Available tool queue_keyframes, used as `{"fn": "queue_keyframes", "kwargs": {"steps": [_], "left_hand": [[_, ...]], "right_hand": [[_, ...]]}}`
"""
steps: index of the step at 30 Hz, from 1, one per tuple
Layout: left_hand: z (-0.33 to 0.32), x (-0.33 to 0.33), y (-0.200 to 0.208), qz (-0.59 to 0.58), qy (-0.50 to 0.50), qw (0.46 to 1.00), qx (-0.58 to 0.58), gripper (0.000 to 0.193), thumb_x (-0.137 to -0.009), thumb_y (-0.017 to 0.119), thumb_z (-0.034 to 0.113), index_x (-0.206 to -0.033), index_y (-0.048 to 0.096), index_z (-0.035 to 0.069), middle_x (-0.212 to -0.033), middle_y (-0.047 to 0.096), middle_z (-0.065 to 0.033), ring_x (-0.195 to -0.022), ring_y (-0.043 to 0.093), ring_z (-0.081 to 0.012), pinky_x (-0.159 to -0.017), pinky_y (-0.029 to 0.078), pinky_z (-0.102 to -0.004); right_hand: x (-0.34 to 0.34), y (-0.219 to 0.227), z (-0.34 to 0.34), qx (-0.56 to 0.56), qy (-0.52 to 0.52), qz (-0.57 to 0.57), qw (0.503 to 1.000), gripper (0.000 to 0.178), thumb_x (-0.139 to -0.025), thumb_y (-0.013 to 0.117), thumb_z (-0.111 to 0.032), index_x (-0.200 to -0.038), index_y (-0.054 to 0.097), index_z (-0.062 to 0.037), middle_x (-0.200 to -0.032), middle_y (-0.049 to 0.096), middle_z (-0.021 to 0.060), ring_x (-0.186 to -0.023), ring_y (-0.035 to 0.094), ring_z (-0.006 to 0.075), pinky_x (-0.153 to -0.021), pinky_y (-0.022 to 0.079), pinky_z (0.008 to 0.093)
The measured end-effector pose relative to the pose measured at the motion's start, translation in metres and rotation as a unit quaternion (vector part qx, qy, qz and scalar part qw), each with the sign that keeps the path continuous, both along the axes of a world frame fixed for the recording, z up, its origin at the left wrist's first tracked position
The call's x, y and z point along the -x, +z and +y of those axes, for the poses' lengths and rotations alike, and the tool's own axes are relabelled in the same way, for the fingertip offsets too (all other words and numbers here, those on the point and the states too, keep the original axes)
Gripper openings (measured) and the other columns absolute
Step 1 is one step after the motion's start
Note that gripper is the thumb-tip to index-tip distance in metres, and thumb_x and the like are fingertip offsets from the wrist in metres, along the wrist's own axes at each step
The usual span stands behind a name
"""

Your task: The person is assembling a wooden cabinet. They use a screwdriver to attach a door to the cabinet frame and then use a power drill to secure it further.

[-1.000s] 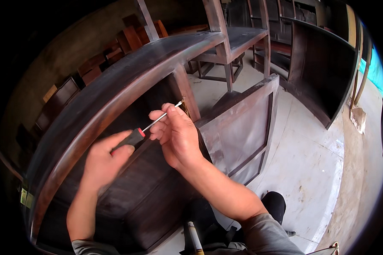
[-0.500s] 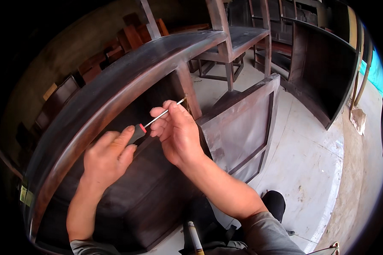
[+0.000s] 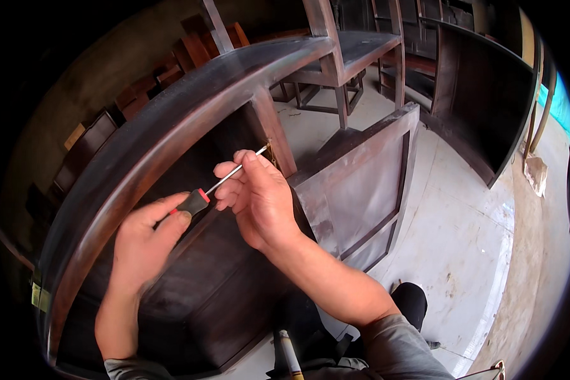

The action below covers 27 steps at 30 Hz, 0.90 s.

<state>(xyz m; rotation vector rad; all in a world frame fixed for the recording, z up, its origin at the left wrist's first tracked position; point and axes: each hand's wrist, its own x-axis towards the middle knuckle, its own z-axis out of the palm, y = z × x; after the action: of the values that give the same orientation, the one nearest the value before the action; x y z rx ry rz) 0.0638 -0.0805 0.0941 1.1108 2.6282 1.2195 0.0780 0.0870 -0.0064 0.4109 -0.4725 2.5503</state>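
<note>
My left hand [image 3: 139, 244] is closed round the black and red handle of a screwdriver [image 3: 195, 202]. Its thin metal shaft slants up to the right, where the thumb and fingers of my right hand [image 3: 265, 199] pinch it near the tip. That tip meets a small brass-coloured hinge [image 3: 270, 151] on the upright post of a dark brown wooden cabinet [image 3: 171, 142]. Whether a screw sits under the tip is too small to make out. To the right of my right hand, the cabinet's panelled door [image 3: 361, 183] stands swung out.
A wooden chair [image 3: 361, 54] is beyond the cabinet's far end. Another dark open-fronted cabinet [image 3: 475, 101] stands at the far right on the pale tiled floor [image 3: 449, 253]. Reddish wooden pieces [image 3: 193, 54] are stacked at the back left. A cigarette [image 3: 290, 354] shows at the lower edge.
My left hand has shifted slightly left and turned, baring more of the screwdriver's handle. My right hand stays at the shaft, and the whole view has moved a little.
</note>
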Motion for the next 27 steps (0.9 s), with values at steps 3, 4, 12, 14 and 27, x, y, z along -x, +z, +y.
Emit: {"fn": "queue_keyframes", "kwargs": {"steps": [3, 4, 12, 14, 27], "left_hand": [[-0.009, 0.011, -0.026, 0.336, -0.052, 0.94, 0.033, 0.031, -0.081, 0.07, 0.006, -0.111, 0.067, 0.0, -0.078, 0.064, -0.0098, -0.066, 0.063, -0.021, -0.059, 0.05, -0.0325], [-0.008, 0.008, -0.027, 0.405, -0.049, 0.912, 0.049, 0.031, -0.08, 0.071, 0.006, -0.11, 0.067, 0.0, -0.077, 0.063, -0.0115, -0.065, 0.063, -0.0245, -0.059, 0.05, -0.0343], [0.001, 0.032, -0.043, 0.318, -0.1, 0.942, 0.043, 0.027, -0.081, 0.068, 0.011, -0.105, 0.06, 0.002, -0.081, 0.063, -0.0169, -0.072, 0.062, -0.0368, -0.064, 0.05, -0.0417], [-0.002, 0.037, -0.064, 0.303, -0.087, 0.948, 0.037, 0.024, -0.081, 0.067, 0.01, -0.102, 0.058, 0.002, -0.083, 0.064, -0.0162, -0.074, 0.062, -0.0369, -0.066, 0.049, -0.0416], [0.141, 0.036, -0.144, 0.239, -0.02, 0.895, -0.377, 0.022, -0.08, 0.072, -0.001, -0.1, 0.064, -0.001, -0.092, 0.064, -0.0112, -0.082, 0.066, -0.0217, -0.074, 0.052, -0.0308]], "right_hand": [[-0.001, 0.002, -0.006, -0.008, -0.006, -0.009, 1.0, 0.023, -0.102, 0.046, -0.027, -0.104, 0.056, -0.0065, -0.09, 0.069, 0.0125, -0.063, 0.065, 0.0171, -0.056, 0.055, 0.0304], [-0.001, 0.003, -0.008, -0.015, -0.008, -0.01, 1.0, 0.023, -0.102, 0.046, -0.027, -0.103, 0.055, -0.0063, -0.09, 0.069, 0.0125, -0.062, 0.064, 0.0167, -0.056, 0.055, 0.0303], [-0.056, -0.005, 0.001, -0.258, -0.057, -0.201, 0.943, 0.039, -0.101, 0.048, -0.028, -0.125, 0.05, 0.0029, -0.11, 0.065, 0.0157, -0.077, 0.065, 0.0192, -0.061, 0.055, 0.0292], [-0.088, -0.012, 0.02, -0.353, -0.188, -0.205, 0.893, 0.035, -0.099, 0.052, -0.024, -0.121, 0.053, 0.0032, -0.11, 0.065, 0.0137, -0.085, 0.065, 0.0207, -0.073, 0.055, 0.0306], [-0.091, 0.006, 0.153, -0.818, -0.503, -0.111, 0.254, 0.062, -0.078, 0.065, -0.058, -0.104, 0.063, -0.0021, -0.091, 0.058, 0.0107, -0.088, 0.053, 0.0312, -0.087, 0.04, 0.0411]]}}
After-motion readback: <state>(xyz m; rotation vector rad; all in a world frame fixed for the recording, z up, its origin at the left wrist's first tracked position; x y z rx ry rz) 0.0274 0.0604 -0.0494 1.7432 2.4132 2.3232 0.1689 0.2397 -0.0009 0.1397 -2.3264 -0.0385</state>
